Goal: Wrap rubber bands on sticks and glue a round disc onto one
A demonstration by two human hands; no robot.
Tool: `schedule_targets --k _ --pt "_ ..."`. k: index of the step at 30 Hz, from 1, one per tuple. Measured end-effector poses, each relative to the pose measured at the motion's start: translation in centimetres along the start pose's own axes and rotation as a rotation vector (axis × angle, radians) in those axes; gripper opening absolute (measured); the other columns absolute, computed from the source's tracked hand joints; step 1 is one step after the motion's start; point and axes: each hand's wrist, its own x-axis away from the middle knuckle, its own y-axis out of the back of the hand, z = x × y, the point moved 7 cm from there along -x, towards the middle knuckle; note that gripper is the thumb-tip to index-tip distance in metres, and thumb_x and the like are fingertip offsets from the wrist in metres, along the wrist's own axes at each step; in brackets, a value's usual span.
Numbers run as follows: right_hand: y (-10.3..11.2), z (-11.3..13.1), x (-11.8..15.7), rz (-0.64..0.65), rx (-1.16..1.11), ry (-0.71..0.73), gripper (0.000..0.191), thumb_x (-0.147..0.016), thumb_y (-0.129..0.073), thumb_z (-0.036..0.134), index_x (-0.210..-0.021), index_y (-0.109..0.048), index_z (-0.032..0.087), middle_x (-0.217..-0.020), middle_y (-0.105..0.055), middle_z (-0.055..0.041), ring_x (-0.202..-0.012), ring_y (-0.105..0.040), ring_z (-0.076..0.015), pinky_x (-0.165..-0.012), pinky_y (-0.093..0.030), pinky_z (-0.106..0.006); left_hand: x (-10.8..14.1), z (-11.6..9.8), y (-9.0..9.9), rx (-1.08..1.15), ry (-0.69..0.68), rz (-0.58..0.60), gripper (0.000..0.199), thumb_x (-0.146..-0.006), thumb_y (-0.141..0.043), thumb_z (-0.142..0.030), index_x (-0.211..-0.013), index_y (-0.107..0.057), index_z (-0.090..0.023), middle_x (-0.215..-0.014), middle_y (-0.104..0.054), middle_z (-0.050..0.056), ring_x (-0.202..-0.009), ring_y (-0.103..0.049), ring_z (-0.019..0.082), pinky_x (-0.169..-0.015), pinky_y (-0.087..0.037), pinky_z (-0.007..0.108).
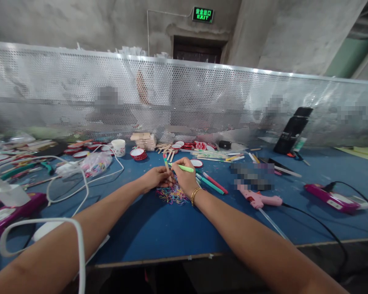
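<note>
My left hand (pixel 158 178) pinches a flat wooden stick (pixel 167 165) that stands nearly upright, its upper part coloured red and green. In my right hand (pixel 184 174) is a light green marker (pixel 185 168), held like a pen, its tip end close to the stick. Whether the tip touches the wood is too small to tell. Beneath both hands lies a pile of multicoloured short strings (pixel 173 196). Teal and red markers (pixel 214 182) rest on the blue table (pixel 159 237) just right of my right hand.
A pink glue gun (pixel 259 199) with a cord lies at the right, near a purple device (pixel 333 198). Behind the hands are red-and-white discs (pixel 138 153), wooden blocks (pixel 144 141) and a paper cup (pixel 118 148). White cable loops (pixel 79 228) cross the left side. A perforated metal screen (pixel 196 102) runs behind.
</note>
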Motion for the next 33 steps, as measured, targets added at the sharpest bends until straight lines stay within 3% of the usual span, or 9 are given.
schedule_targets --k 33 --pt "-0.13 0.06 0.13 0.003 -0.040 -0.064 0.011 -0.072 -0.054 0.030 -0.068 -0.050 0.021 -0.061 -0.054 0.0045 -0.054 -0.049 -0.0103 -0.052 -0.040 -0.022 0.02 -0.04 -0.09 -0.027 -0.003 0.006 0.031 -0.074 -0.070 -0.043 -0.083 -0.060 -0.015 -0.079 -0.070 0.006 -0.064 -0.066 0.011 -0.058 -0.048 0.019"
